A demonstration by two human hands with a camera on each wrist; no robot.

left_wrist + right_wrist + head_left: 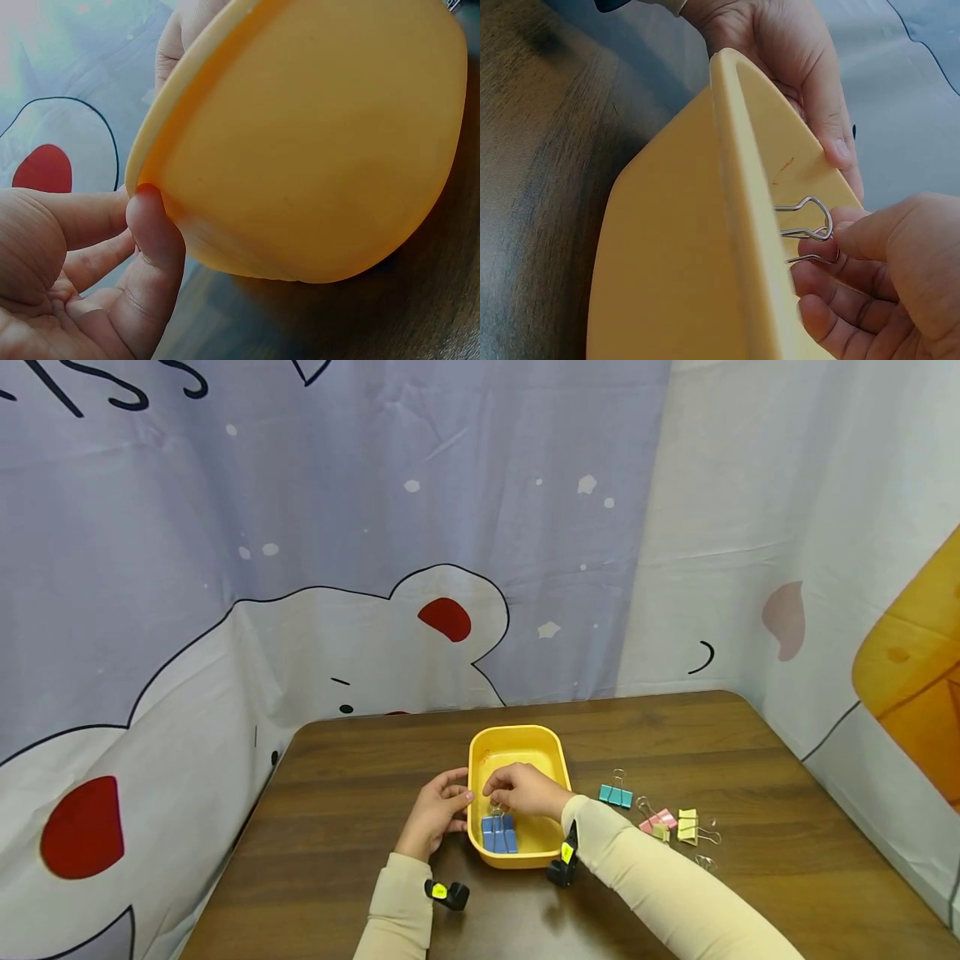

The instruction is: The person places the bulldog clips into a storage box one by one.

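Note:
A yellow plastic bin point(557, 752) stands on the table, with blue binder clips point(498, 835) close together inside its near left corner. My left hand point(435, 810) grips the bin's left wall, and in the left wrist view the thumb point(156, 232) lies against the outside just under the rim. Reaching over the bin, my right hand point(528, 789) has its fingers at the clips' upright wire handles. The right wrist view shows thumb and index finger pinching the end of a silver wire handle point(810, 232); the bin wall hides the clip bodies there.
Right of the bin lie a teal binder clip point(616, 796), a pink one point(660, 820) and yellow ones point(687, 825). The right forearm partly covers this group. A printed curtain point(337, 527) hangs behind the wooden table point(352, 777).

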